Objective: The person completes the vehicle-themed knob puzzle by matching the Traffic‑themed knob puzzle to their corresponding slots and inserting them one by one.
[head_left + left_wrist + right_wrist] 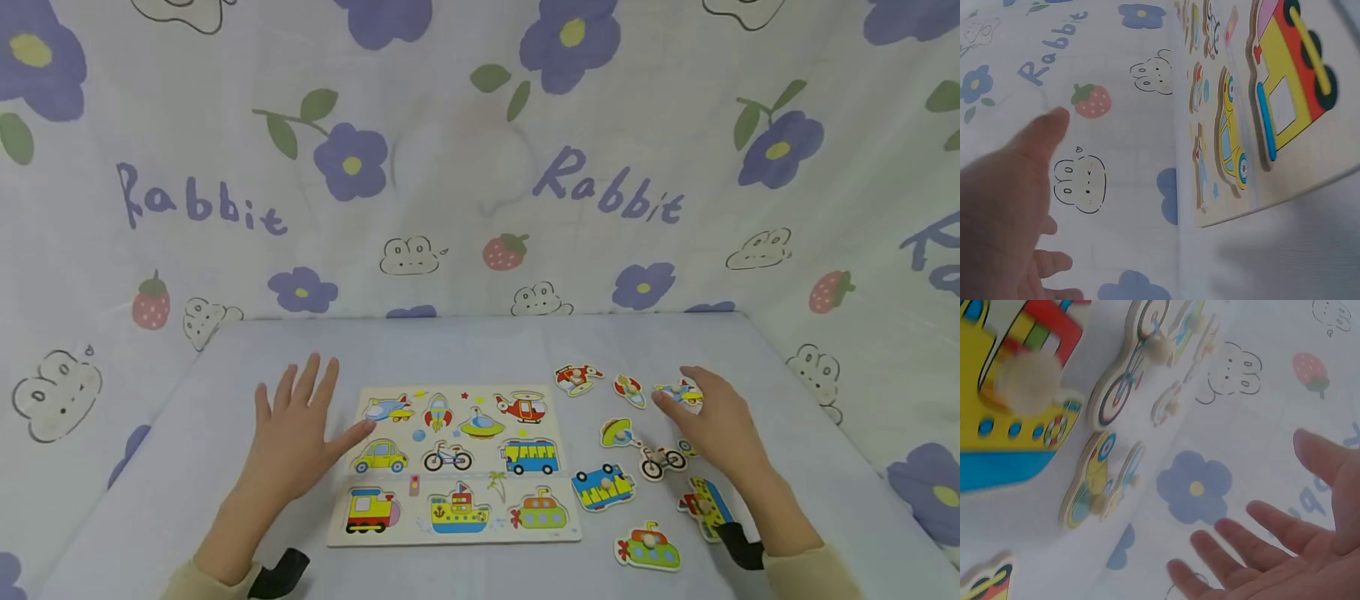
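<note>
My left hand (296, 442) is spread with straight fingers at the left edge of a wooden puzzle board (408, 533), its thumb overlapping the board's plane picture. The board shows vehicle pictures in shallow cut-outs. Over the loose knobbed pieces on the right, my right hand (716, 425) has its fingers extended and holds nothing. Nearest to it are the airplane piece (678, 390), the bicycle piece (662, 462) and a partly covered car piece (686, 448). The ship piece (1016, 434) lies by the right wrist. In the left wrist view, the left thumb (1044, 131) points away from the board.
Between board and right hand lie the helicopter (576, 380), rocket (628, 392), flying saucer (617, 432), bus (602, 487) and submarine (648, 550) pieces. A red-and-yellow wheeled piece (988, 581) shows in the right wrist view. Printed cloth (465, 167) hangs behind the table.
</note>
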Demonstrator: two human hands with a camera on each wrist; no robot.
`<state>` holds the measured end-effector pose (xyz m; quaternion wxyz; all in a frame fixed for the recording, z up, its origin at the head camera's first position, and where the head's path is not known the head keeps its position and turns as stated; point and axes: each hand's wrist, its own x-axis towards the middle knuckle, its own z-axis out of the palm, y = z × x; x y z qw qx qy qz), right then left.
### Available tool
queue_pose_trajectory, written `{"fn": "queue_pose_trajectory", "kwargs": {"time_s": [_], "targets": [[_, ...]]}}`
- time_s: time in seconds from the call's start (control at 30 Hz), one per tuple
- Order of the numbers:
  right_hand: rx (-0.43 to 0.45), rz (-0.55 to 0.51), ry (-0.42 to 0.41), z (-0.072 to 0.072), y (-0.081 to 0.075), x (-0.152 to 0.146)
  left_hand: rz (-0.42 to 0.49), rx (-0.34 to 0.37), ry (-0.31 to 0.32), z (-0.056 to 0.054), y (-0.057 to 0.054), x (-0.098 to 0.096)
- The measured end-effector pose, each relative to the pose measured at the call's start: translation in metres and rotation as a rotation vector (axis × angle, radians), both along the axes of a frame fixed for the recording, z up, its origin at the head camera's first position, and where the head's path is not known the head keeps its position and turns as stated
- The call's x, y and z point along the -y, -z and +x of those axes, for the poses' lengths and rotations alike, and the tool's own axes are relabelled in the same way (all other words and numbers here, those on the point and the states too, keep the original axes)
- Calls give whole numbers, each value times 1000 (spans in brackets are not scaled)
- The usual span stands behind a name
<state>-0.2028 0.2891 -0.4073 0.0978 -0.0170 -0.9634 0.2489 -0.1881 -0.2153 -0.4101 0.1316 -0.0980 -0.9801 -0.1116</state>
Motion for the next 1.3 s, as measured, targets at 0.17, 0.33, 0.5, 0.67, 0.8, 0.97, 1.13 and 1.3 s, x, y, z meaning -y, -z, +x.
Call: {"fn": "queue_pose_trajectory", "kwargs": {"time_s": [0.17, 0.33, 0.5, 0.67, 0.8, 0.97, 1.13, 1.3], "targets": [[-36, -137, 14, -6, -5, -18, 200, 120, 38, 21, 10, 5], [10, -414, 18, -16, -9, -32, 360, 250, 61, 35, 21, 6], [79, -613, 36, -29, -9, -40, 415, 310, 97, 36, 33, 7], [106, -645, 0, -46, -3, -56, 422, 341, 143, 38, 43, 10], [121, -625, -73, -62, 1, -76, 412, 391, 138, 39, 49, 10], [166, -535, -139, -75, 11, -100, 383, 411, 148, 41, 52, 10], [247, -451, -159, -83, 23, -108, 367, 405, 148, 42, 55, 10], [291, -422, -130, -89, 33, -105, 364, 410, 129, 42, 57, 9]]}}
